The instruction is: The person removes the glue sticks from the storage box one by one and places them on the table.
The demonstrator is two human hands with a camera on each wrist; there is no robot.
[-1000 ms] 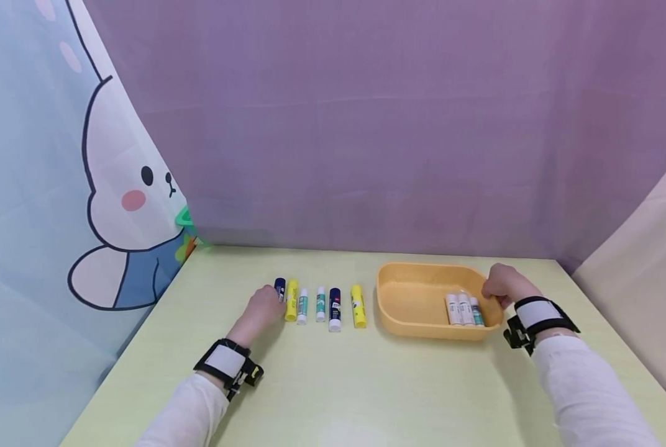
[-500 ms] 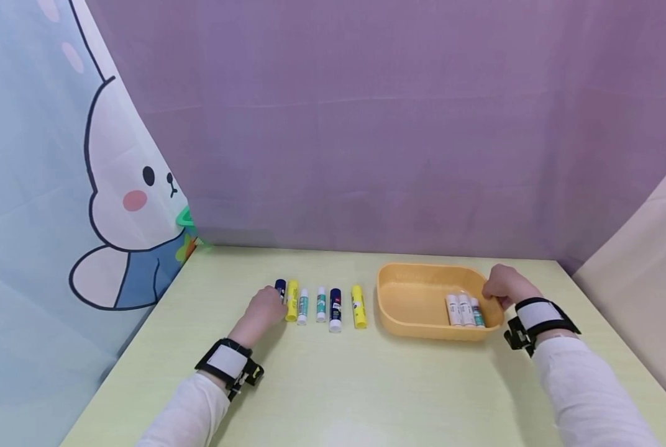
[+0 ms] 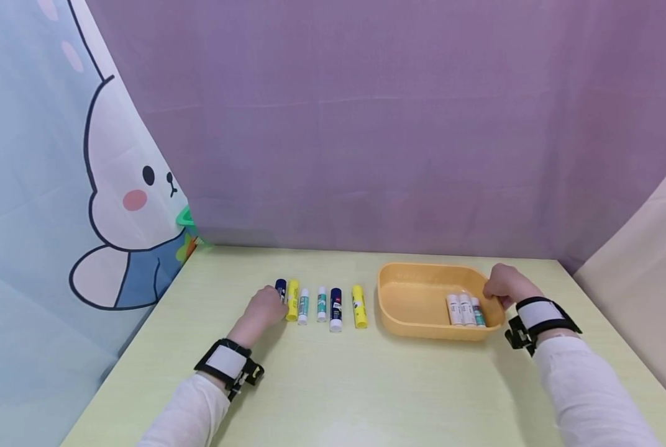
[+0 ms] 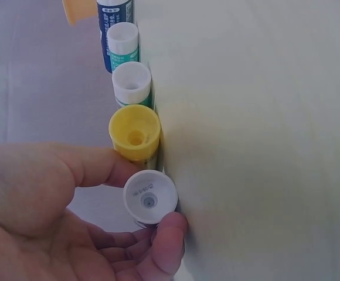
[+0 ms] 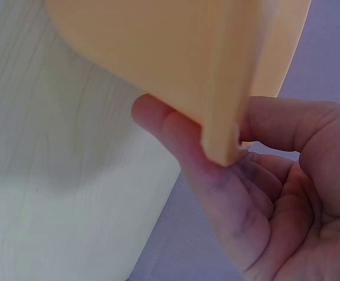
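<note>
My left hand (image 3: 263, 308) pinches a navy glue stick (image 3: 280, 287) at the left end of a row on the table. In the left wrist view, thumb and fingers lie on either side of its white end (image 4: 150, 197). A yellow glue stick (image 3: 292, 300) lies just to its right, close to the thumb. Two teal-and-white glue sticks (image 3: 303, 306), another navy one (image 3: 335, 309) and another yellow one (image 3: 359, 306) continue the row. My right hand (image 3: 509, 284) grips the right rim of an orange plastic basket (image 3: 411, 328), its thumb and fingers on opposite sides of the rim (image 5: 225, 88).
Inside the basket, at its right end, three glue sticks (image 3: 465, 310) lie side by side. The pale table (image 3: 355, 379) runs back to a purple curtain (image 3: 366, 124). A cartoon-printed cloth (image 3: 48, 205) hangs at the left.
</note>
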